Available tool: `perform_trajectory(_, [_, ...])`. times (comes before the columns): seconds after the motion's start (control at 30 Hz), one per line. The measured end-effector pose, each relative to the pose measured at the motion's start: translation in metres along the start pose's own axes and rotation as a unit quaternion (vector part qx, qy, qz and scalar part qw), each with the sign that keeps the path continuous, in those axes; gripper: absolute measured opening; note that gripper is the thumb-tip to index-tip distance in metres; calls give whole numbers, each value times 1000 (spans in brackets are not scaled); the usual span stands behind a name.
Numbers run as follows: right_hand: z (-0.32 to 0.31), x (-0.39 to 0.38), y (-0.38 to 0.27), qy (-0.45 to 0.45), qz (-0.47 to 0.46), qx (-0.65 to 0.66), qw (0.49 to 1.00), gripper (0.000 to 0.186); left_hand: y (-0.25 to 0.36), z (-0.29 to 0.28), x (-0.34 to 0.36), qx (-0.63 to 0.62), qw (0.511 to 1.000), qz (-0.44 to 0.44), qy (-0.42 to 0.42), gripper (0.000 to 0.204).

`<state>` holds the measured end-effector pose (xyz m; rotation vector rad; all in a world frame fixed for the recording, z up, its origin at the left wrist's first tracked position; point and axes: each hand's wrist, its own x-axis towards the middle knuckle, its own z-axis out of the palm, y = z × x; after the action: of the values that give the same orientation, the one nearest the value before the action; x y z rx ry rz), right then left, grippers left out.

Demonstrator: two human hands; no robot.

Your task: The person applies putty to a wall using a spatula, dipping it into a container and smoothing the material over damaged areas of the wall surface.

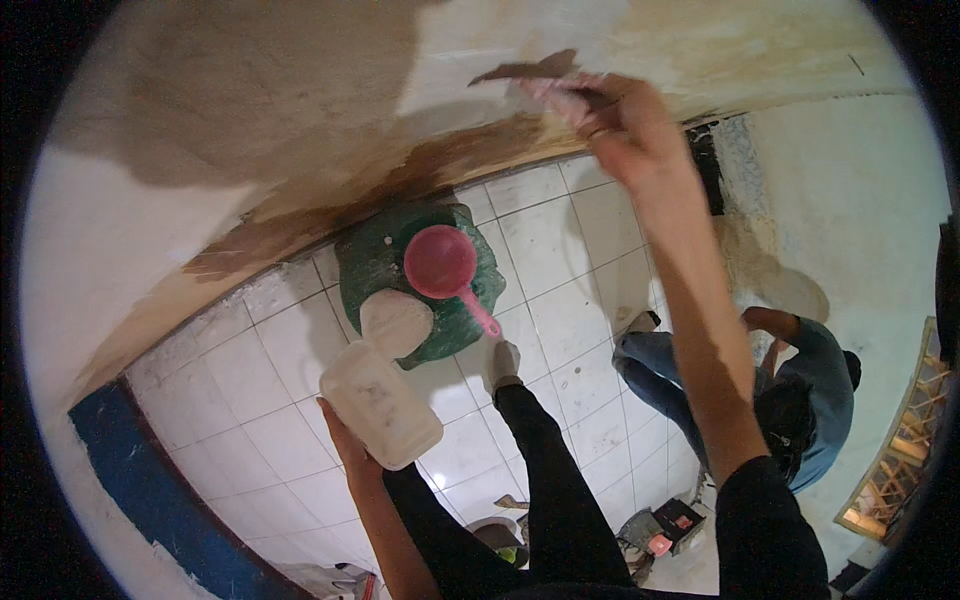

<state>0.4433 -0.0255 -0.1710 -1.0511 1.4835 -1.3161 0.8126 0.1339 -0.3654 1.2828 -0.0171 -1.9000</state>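
My left hand [347, 440] is closed on the side of a pale, rectangular plastic container [382, 405], held tilted over the floor with whitish smears inside. My right arm reaches up to the wall, where my right hand [622, 125] is closed round a pale, pinkish thing [560, 98], blurred by motion, whose kind I cannot make out. A dark patch beside it looks like its shadow on the wall. Below, a pink dipper [440, 262] with a handle lies on a green sheet [375, 250]. A whitish rounded thing [397, 322] sits next to the dipper, partly behind the container.
The wall [300, 80] has a brown, damp-looking patch along its base. White floor tiles [285, 440] lie around my feet. At the right a co-worker [825, 400] crouches by the other wall. A bucket [495, 535] and a dark box [680, 520] stand near my legs.
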Motion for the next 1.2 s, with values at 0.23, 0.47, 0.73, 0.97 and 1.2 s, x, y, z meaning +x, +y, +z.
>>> perform_trajectory(0.23, [-11,-15,-138,-85,89,266,956,39,12,1,-5,-28,999,-10,-24,72])
perform_trajectory(0.47, [34,-64,-72,136,127,312,932,31,32,5,-4,3,1000,5,-26,74])
perform_trajectory(0.73, [59,3,-20,11,81,-52,995,28,36,-13,-4,-16,1000,-13,8,75])
perform_trajectory(0.97, [35,-24,-102,50,130,397,907,35,28,-13,-4,-27,999,-15,-27,75])
perform_trajectory(1.2, [20,-62,-73,216,59,317,922,31,31,-10,-7,-22,999,-31,-26,73])
